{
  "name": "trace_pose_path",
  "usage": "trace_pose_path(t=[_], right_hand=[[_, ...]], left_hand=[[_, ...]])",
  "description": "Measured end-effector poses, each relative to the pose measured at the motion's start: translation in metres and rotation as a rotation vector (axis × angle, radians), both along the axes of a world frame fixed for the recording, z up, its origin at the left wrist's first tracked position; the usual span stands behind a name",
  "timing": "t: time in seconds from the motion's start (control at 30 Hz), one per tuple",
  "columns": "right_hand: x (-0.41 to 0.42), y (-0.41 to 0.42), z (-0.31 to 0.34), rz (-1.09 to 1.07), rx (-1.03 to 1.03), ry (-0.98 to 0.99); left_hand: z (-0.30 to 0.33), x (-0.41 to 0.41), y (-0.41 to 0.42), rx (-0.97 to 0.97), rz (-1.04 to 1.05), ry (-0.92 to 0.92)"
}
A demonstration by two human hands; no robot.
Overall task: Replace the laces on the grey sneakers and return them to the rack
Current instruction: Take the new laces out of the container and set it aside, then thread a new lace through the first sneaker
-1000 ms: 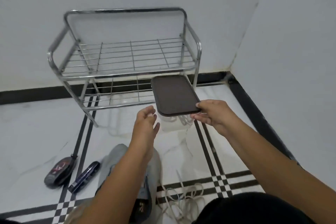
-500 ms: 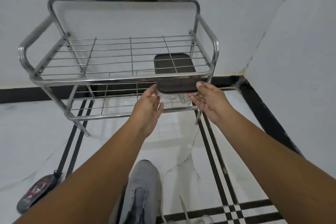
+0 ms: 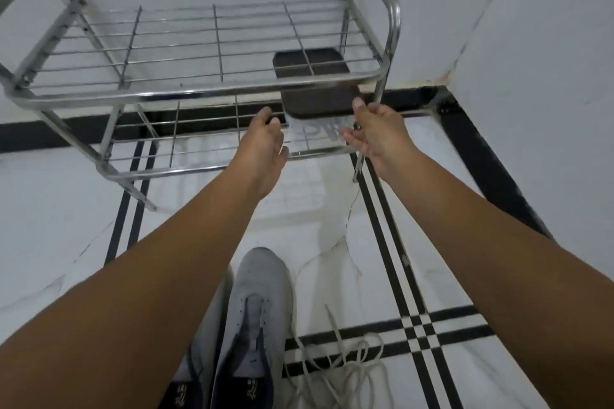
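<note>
Head view: both hands, left (image 3: 264, 139) and right (image 3: 377, 134), loosely open, flank the lidded container (image 3: 317, 111) on the rack (image 3: 199, 95) lower shelf; unlaced grey sneakers (image 3: 255, 315) and laces (image 3: 335, 365) on the floor likely need lacing next.

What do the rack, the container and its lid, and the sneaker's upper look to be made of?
Rack: polished metal tube and wire, with mirror-like highlights.
Container: probably clear plastic; the wire shelf shows through it.
Lid: matte dark brown, likely plastic, no shine.
Sneaker: grey knit fabric, with a fine speckled weave.
</note>
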State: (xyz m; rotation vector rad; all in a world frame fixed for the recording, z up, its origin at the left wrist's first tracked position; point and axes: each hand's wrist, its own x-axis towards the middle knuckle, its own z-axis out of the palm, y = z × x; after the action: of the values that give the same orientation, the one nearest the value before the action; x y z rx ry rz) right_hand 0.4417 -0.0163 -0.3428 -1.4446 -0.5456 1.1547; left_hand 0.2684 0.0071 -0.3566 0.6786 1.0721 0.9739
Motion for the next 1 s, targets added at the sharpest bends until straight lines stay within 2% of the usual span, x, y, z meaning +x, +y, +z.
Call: trace_pose_path(t=[0.07, 0.13, 0.17, 0.23, 0.27, 0.33, 0.37, 0.4, 0.5, 0.6, 0.67, 0.73, 0.83, 0.93, 1.0], right_hand=[[-0.008, -0.029, -0.011, 0.005, -0.040, -0.189], [-0.022, -0.082, -0.043, 0.103, -0.029, -0.407], [-0.030, -0.112, -0.065, 0.233, -0.027, -0.536], [-0.048, -0.180, -0.115, 0.627, -0.116, -0.786], [-0.058, -0.213, -0.140, 0.823, -0.153, -0.938], [-0.071, -0.269, -0.188, 1.128, -0.102, -1.270], [-0.072, -0.289, -0.209, 1.275, -0.100, -1.376], [-0.070, -0.301, -0.221, 1.319, -0.129, -1.412], [-0.035, -0.311, -0.229, 1.315, -0.129, -1.554], [0.018, -0.318, -0.240, 1.253, -0.320, -1.712], [0.041, -0.325, -0.236, 1.166, -0.457, -1.663], [0.046, -0.320, -0.225, 1.041, -0.501, -1.545], [0.030, -0.304, -0.208, 0.901, -0.458, -1.487], [0.001, -0.291, -0.204, 0.869, -0.414, -1.577], [-0.013, -0.284, -0.206, 0.933, -0.533, -1.537]], left_hand=[[-0.008, -0.011, -0.013, 0.005, 0.019, 0.144], [-0.029, -0.029, -0.045, 0.066, -0.028, 0.467], [-0.046, -0.041, -0.069, 0.118, -0.052, 0.648], [-0.088, -0.070, -0.128, 0.167, -0.101, 0.915], [-0.108, -0.084, -0.159, 0.154, -0.131, 1.037], [-0.142, -0.103, -0.210, 0.101, -0.205, 1.355], [-0.153, -0.110, -0.232, 0.063, -0.235, 1.482], [-0.158, -0.115, -0.250, 0.016, -0.258, 1.547], [-0.162, -0.129, -0.285, -0.075, -0.290, 1.556], [-0.167, -0.141, -0.288, -0.004, -0.360, 1.553], [-0.166, -0.140, -0.287, 0.013, -0.349, 1.531], [-0.165, -0.138, -0.287, 0.012, -0.343, 1.513], [-0.166, -0.133, -0.294, 0.014, -0.343, 1.500], [-0.166, -0.125, -0.306, 0.009, -0.364, 1.504], [-0.166, -0.121, -0.312, -0.007, -0.421, 1.522]])
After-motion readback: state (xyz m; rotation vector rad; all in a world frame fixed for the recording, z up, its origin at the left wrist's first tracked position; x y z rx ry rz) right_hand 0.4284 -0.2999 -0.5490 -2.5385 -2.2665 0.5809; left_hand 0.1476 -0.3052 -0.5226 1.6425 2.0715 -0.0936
